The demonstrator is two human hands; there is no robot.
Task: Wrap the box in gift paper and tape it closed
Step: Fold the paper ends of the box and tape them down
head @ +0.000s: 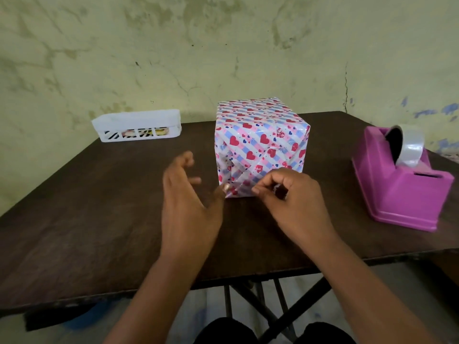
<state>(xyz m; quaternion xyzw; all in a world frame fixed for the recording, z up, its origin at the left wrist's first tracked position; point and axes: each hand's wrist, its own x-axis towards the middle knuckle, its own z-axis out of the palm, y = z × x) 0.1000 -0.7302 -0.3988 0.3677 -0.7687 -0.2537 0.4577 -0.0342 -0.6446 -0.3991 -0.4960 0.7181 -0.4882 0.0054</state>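
So the box [260, 145] is sitting about mid-table [99, 232], a bit toward the back edge, already fully covered in heart-print gift paper [248, 155]. My guess is it's light and hollow, so it'll slide if I push sideways without bracing it. The paper looks glossy and thin, creases easy, probably tears if I yank a flap. Best place to hold is the folded flap at the bottom of the near face, pressing flat against the box.

My right hand [290, 194] is curled up tight, fingertips pinching that bottom flap edge. My left hand [188, 202] is mostly spread, fingers loose and a bit blurry, with just the thumb touching the lower left corner of the box. The tape dispenser [400, 180] sits by the right edge, well apart from the box.
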